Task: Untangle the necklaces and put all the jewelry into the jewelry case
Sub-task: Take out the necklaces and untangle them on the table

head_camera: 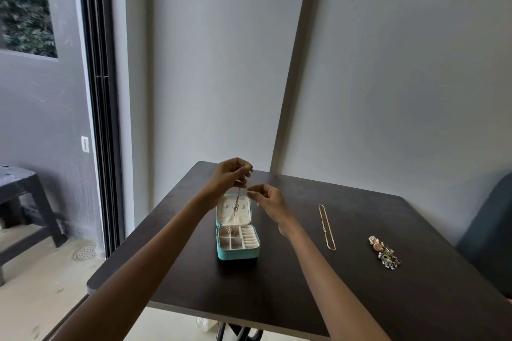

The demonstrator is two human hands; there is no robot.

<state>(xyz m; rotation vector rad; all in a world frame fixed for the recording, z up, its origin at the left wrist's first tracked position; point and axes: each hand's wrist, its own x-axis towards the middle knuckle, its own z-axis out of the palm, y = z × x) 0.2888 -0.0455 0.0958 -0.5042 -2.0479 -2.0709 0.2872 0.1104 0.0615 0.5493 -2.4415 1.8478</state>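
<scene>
The left hand [231, 174] pinches a thin chain necklace [237, 203] that hangs down over the open teal jewelry case [237, 239] on the dark wooden table [304, 285]; the right hand [267, 198], just right of it, has fingers curled, whether pinching the chain I cannot tell; a gold chain necklace [326, 227] lies to the right; farther right, a small heap of jewelry [385, 252].

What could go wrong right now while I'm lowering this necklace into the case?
The thin necklace dangles from your left hand over the open jewelry case; it may bunch up and knot again as it lands. It might also snag on the lid's hooks. The right hand isn't clearly steadying it.
</scene>
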